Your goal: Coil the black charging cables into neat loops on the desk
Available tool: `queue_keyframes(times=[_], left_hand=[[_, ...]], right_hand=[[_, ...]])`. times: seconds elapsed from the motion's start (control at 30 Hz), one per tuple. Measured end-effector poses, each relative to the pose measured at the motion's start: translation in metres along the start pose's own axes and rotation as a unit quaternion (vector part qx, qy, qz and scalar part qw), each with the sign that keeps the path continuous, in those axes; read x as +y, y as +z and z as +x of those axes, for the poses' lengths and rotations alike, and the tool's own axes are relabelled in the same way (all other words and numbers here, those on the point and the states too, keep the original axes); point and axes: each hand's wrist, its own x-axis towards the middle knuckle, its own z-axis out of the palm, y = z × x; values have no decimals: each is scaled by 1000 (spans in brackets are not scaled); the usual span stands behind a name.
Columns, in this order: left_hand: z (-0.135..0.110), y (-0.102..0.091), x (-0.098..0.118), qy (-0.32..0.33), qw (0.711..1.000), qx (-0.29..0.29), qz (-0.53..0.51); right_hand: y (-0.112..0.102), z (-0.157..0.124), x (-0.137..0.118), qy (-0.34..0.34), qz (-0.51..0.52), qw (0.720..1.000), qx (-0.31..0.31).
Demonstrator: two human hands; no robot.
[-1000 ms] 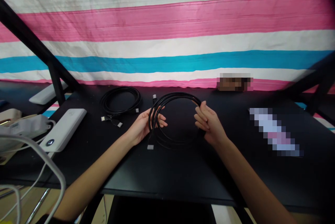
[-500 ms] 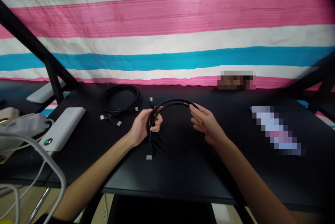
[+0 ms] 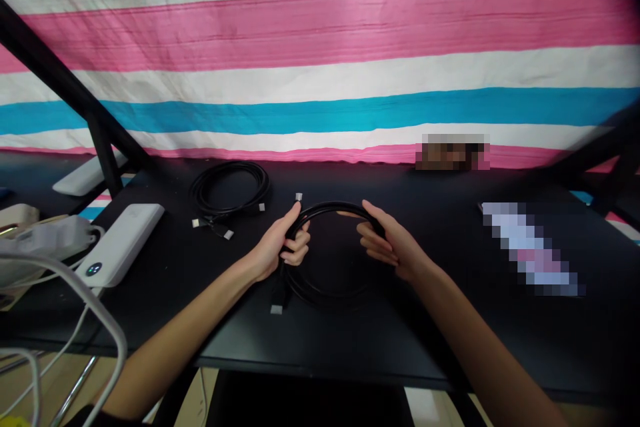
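A black table [image 3: 320,347] bears everything here, and at its near middle, between the two hands, is a looped black cable [image 3: 333,206]. The left hand [image 3: 280,244] is closed around the loop's left side, thumb above and fingers curled under. The right hand [image 3: 393,237] grips the loop's right side between thumb and fingers. One metal-tipped plug [image 3: 277,309] hangs on the near side of the left hand; another plug end [image 3: 299,197] pokes up just beyond its thumb. (The lower turns are so dark against the tabletop that I cannot tell whether they touch it.)

Farther off to the left lies a second coil of black cable [image 3: 220,212], its bright connectors on the near side. Nearer the left edge, a white power bank [image 3: 123,244] with a small round display rests beside a white adapter [image 3: 65,240]. Over the left edge, a thick white cord [image 3: 116,334] arches in the foreground. A pixelated item [image 3: 533,250] lies on the right, its contents unreadable. A striped cloth [image 3: 320,34] fills the far side.
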Motion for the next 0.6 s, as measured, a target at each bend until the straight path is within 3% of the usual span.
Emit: queue_keyframes(times=[0.17, 0.33, 0.6], left_hand=[[-3, 0, 2, -42, 999, -27, 11], [-6, 2, 2, -75, 994, -64, 48], [-4, 5, 0, -75, 992, -34, 95]], right_hand=[[4, -1, 1, -9, -32, 999, 20], [5, 1, 8, -6, -88, 996, -6], [5, 4, 16, -8, -179, 984, -17]])
